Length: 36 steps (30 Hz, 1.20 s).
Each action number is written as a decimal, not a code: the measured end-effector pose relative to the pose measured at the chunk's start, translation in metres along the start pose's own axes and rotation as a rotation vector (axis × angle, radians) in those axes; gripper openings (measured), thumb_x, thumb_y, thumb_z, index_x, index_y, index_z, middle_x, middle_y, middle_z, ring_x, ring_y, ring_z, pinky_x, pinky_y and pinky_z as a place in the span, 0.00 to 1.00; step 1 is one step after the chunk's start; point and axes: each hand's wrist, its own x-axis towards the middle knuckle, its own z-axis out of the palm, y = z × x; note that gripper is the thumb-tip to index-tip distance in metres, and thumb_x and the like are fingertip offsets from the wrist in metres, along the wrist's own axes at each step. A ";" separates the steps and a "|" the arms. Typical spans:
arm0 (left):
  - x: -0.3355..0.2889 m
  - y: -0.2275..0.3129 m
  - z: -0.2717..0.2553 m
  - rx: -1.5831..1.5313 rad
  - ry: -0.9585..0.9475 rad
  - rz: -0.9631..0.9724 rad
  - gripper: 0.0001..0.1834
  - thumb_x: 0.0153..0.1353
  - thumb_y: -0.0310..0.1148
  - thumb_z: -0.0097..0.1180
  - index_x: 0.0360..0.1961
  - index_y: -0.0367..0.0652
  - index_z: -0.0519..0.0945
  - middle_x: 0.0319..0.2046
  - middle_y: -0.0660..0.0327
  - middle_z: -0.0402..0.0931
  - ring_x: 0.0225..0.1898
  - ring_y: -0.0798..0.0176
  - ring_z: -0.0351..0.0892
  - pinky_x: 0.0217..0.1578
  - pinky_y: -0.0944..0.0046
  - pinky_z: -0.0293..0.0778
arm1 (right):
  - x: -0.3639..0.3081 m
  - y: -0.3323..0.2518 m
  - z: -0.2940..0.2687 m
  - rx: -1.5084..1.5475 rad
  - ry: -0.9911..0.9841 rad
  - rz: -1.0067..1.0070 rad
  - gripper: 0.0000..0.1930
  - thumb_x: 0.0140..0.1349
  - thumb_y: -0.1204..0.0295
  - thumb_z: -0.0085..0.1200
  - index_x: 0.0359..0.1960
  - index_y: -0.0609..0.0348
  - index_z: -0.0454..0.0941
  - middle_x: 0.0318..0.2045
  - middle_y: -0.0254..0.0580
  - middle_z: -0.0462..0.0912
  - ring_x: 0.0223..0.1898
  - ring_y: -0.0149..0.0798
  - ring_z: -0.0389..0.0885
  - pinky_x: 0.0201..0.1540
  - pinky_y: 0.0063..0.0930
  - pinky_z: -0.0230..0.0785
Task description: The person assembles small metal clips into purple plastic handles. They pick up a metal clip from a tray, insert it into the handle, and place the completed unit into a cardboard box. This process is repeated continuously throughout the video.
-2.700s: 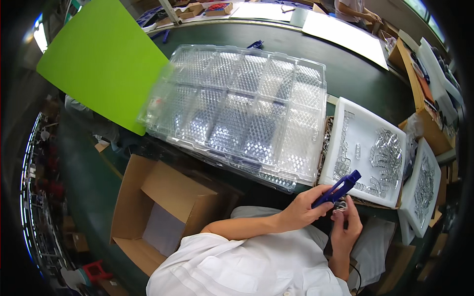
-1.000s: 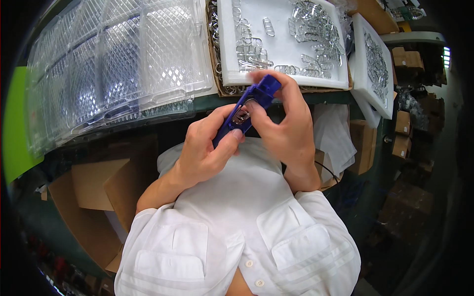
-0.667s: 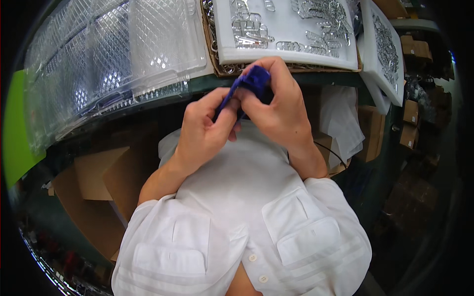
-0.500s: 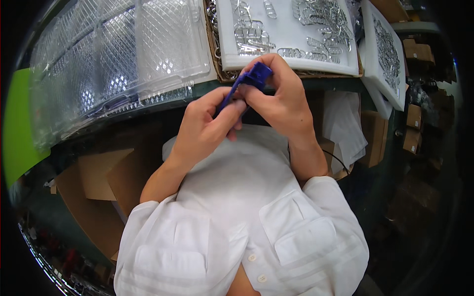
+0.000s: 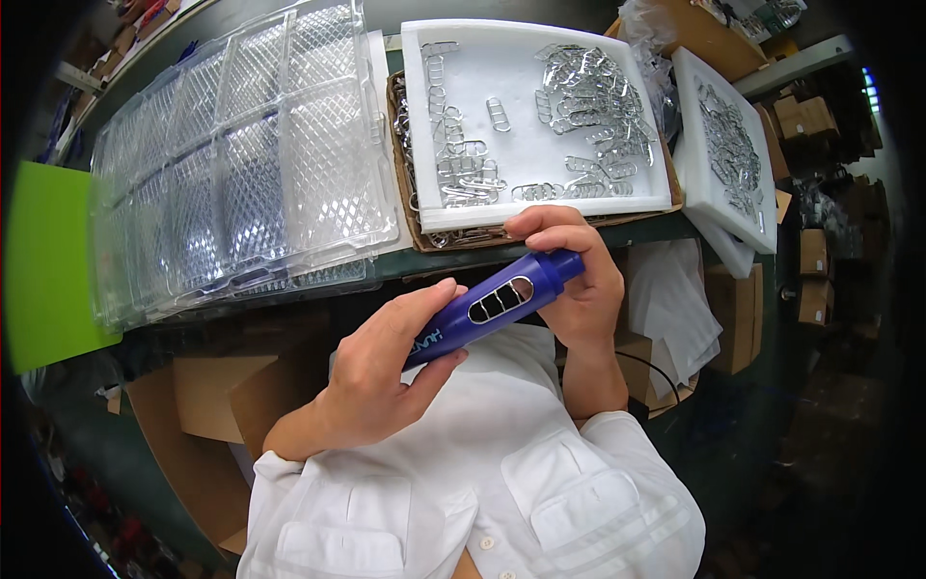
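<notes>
Item: purple tube-shaped tool (image 5: 497,304), plastic, with a row of oval window slots along its barrel. Held slantwise in front of the person's white shirt (image 5: 482,463), its upper end toward the right, just below the near edge of the counter (image 5: 617,232).

Left hand (image 5: 381,372) — grip pressed around the lower end of the tool, thumb lying along the barrel, fingers wrapped beneath.

Right hand (image 5: 574,265) — grip curled over the upper end of the tool, fingertips folded across its cap; what lies under them is hidden.

Above the tool, on the counter: a white foam tray (image 5: 540,203) scattered with metal clips (image 5: 588,101), seated in a shallow cardboard box (image 5: 410,232).
Right of that tray: a second white foam tray (image 5: 719,207), also carrying metal clips, tilted.
Left of the first tray: a stack of clear plastic blister trays (image 5: 241,164) with a diamond pattern.
Further left, at the picture's edge: a bright green sheet (image 5: 43,261).
Below and left of the tool: open cardboard boxes (image 5: 207,396) under the counter.
</notes>
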 end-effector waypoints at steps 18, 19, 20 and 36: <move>0.320 -0.110 -0.195 0.922 0.332 0.066 0.27 0.69 0.46 0.65 0.65 0.45 0.80 0.47 0.51 0.87 0.45 0.56 0.87 0.51 0.61 0.78 | 0.000 0.014 -0.019 -0.176 0.219 0.114 0.16 0.63 0.88 0.59 0.51 0.65 0.81 0.53 0.47 0.85 0.44 0.34 0.86 0.49 0.26 0.78; 0.335 -0.104 -0.200 0.875 0.308 0.029 0.40 0.64 0.50 0.68 0.69 0.34 0.73 0.64 0.40 0.77 0.66 0.42 0.76 0.69 0.50 0.67 | 0.001 0.013 -0.019 -0.213 0.226 0.129 0.15 0.63 0.88 0.59 0.51 0.64 0.81 0.52 0.46 0.86 0.43 0.34 0.87 0.48 0.26 0.78; 0.337 -0.097 -0.192 0.761 0.346 0.095 0.37 0.66 0.49 0.66 0.67 0.32 0.74 0.63 0.39 0.77 0.66 0.42 0.77 0.68 0.50 0.69 | 0.002 0.011 -0.022 -0.263 0.240 0.149 0.15 0.63 0.88 0.59 0.51 0.64 0.81 0.51 0.46 0.86 0.43 0.34 0.87 0.47 0.26 0.78; -0.309 -0.025 -0.218 0.548 1.517 -0.491 0.12 0.75 0.24 0.53 0.56 0.40 0.79 0.46 0.63 0.79 0.42 0.71 0.77 0.44 0.69 0.78 | 0.118 0.074 -0.022 -1.347 -0.343 0.150 0.16 0.71 0.62 0.58 0.50 0.61 0.85 0.46 0.48 0.85 0.46 0.51 0.86 0.51 0.40 0.76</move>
